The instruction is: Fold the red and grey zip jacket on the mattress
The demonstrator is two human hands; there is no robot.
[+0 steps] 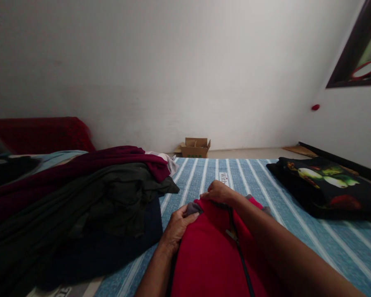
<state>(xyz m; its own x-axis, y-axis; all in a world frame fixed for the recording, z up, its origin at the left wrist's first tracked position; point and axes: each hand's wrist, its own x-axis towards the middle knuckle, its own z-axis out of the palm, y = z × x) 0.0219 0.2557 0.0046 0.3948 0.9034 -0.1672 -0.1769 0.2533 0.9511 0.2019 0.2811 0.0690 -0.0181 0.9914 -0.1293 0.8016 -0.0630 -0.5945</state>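
Observation:
A red zip-up jacket (204,255) with grey trim and a dark zipper lies in front of me on the striped bed sheet (200,177). My left hand (177,227) is closed on a grey edge at the jacket's left side, thumb on top. Slightly farther away, my right hand (217,193) reaches across the jacket and pinches its far edge, its fingers partly hidden. My right forearm covers some of the jacket's right side, and more red and grey cloth shows beyond it.
Dark green, maroon and navy clothes (120,198) lie heaped on the left. A folded black printed cloth (324,185) rests at the right. Behind the bed stands an open cardboard box (195,147) by the wall. Something red (43,134) sits at the far left.

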